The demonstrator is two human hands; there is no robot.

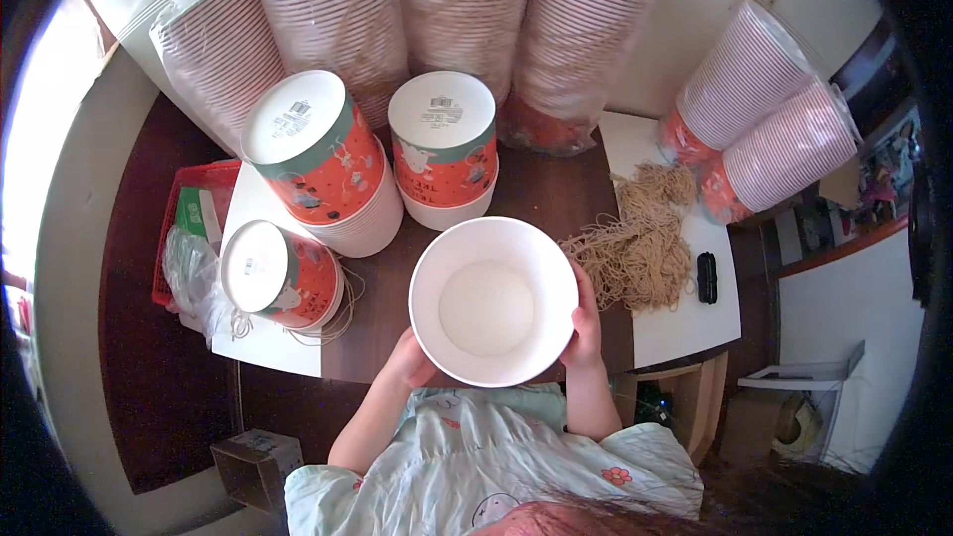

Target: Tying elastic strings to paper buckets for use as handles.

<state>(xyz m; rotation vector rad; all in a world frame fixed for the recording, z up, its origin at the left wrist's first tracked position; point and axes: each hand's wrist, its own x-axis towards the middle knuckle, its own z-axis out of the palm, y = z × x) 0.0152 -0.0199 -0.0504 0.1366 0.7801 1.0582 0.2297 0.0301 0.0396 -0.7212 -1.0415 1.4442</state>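
A large white paper bucket (486, 308) is held up before my body, its open mouth toward me and its inside bare. My left hand (411, 361) grips it low on the left side, and my right hand (585, 326) is closed around its right side; most of the fingers are hidden behind the bucket. Just beyond it stands an upside-down orange and green paper bucket (445, 154) nested over white ones. A taller nested stack (323, 174) is to its left, and a smaller bucket (308, 283) lies nearer, tilted, with string looped beside it.
Tall plastic-wrapped stacks of buckets (467, 10) line the back of the brown table (372, 337). Two more wrapped stacks (759, 79) lean at the right. Tangled tan string (635, 248) lies beside a small black case (707, 278). At the left is a red basket (169, 248).
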